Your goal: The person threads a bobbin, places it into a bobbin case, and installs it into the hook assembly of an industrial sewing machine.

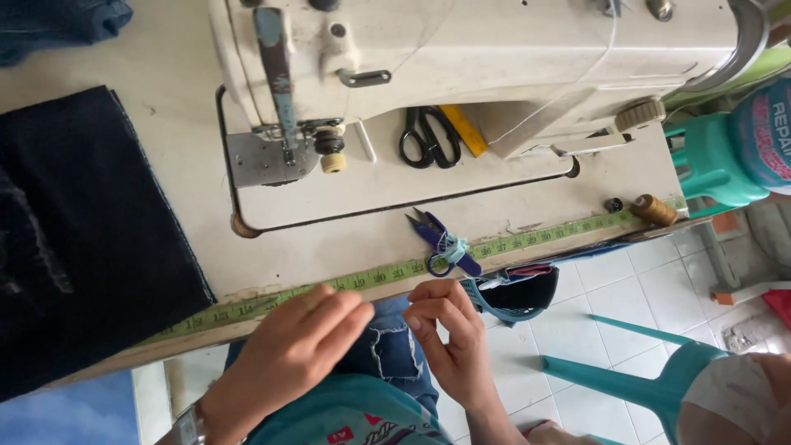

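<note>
— How does the grip stand on each side?

— The left hand [288,354], low and left of centre, lies palm down with fingers together and flat, fingertips just at the table [177,99] edge by the green measuring tape [395,272]; it clamps nothing. The right hand [449,334], low centre, has its fingers curled in with thumb and forefinger pinched together just below the same edge. Whether anything sits in that pinch, I cannot tell.

— Where does the tape lie?

— Along the front edge of the table, slanting from lower left up to the right of the frame. Purple thread snips [441,239] with a pale blue loop rest on it at centre, just above the right hand.

— And the surface?

— A worn cream table with scuffs. A cream sewing machine [494,49] fills the upper middle, its needle and presser foot [284,148] at upper left of centre. Black scissors [428,136] and a yellow ruler [463,130] lie on its bed. Dark denim cloth [82,231] covers the left side. A brown thread spool [655,210] sits at the right end of the tape.

— The room?

— White floor tiles [610,305] at lower right, with a teal plastic chair [651,379] on them and a teal stool [721,161] at the right edge. Patched jeans [391,346] show between the hands.
</note>
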